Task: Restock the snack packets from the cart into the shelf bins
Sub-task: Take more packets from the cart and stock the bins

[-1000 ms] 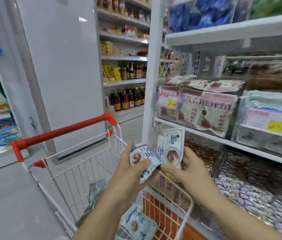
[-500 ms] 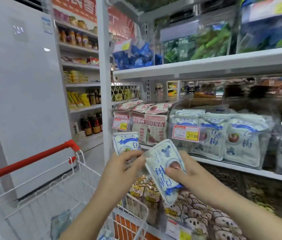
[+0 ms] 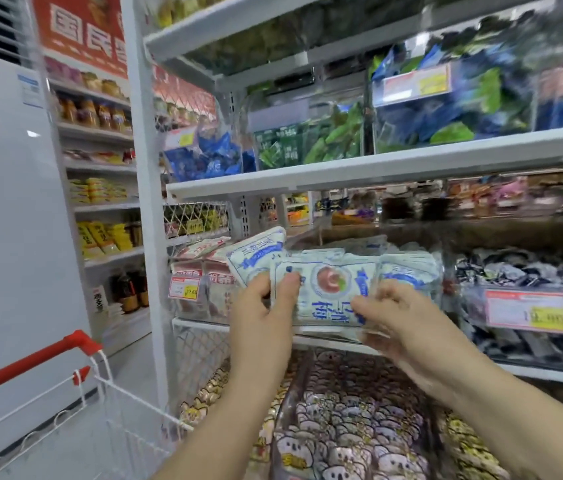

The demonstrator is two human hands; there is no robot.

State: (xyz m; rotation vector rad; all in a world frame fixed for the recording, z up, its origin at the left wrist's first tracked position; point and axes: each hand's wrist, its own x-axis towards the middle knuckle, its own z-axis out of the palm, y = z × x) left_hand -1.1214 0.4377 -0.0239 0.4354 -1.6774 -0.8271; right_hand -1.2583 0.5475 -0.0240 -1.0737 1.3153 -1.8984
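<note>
My left hand (image 3: 261,311) pinches a white-and-blue snack packet (image 3: 256,254) that tilts up toward the shelf. A second packet of the same kind (image 3: 328,292), with a red fruit picture, is held flat in front of the clear shelf bin (image 3: 411,268); my right hand (image 3: 394,317) grips its right end and my left thumb lies on its left edge. More of these packets stand in that bin behind it. The wire cart (image 3: 76,403) with a red handle is at the lower left; its contents are out of sight.
Pink packets (image 3: 200,271) with a price tag fill the bin to the left. A bin of dark packets (image 3: 522,282) sits to the right. Small cartoon-printed snacks (image 3: 349,427) fill the bins on the shelf below. A white shelf post (image 3: 148,202) stands between cart and shelves.
Both hands have lifted the two packets from over the cart up and right to the middle shelf. The right-hand packet has turned flat against the bin front.
</note>
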